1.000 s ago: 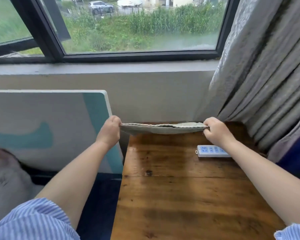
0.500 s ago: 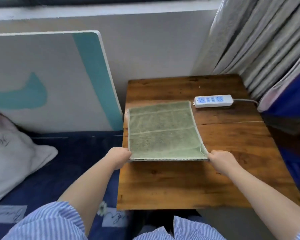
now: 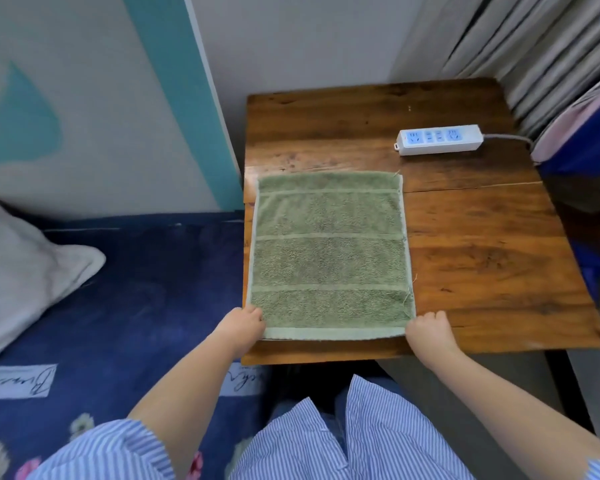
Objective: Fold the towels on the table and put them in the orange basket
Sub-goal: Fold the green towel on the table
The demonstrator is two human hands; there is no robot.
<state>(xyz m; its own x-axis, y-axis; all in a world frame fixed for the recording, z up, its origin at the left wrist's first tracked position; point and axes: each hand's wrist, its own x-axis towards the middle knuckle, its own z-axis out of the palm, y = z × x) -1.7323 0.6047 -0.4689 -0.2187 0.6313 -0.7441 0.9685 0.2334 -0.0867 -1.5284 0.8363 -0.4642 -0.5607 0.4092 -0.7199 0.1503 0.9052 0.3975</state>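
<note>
Lowered from the air a second ago, the green towel (image 3: 329,254) now lies flat on the table (image 3: 482,244), both hands' fingers (image 3: 255,315) pinching its near corners; soft and light, it folds best held by corners.

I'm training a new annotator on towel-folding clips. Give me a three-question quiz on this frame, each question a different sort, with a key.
1. True or false: the green towel lies flat on the wooden table.
2. Multiple choice: the left hand and right hand grip which corners? A) far B) near C) one of each
3. Fill in: the white object far right of the towel is a ____.

Key: 1 true; 2 B; 3 power strip. The orange basket is not in view.
</note>
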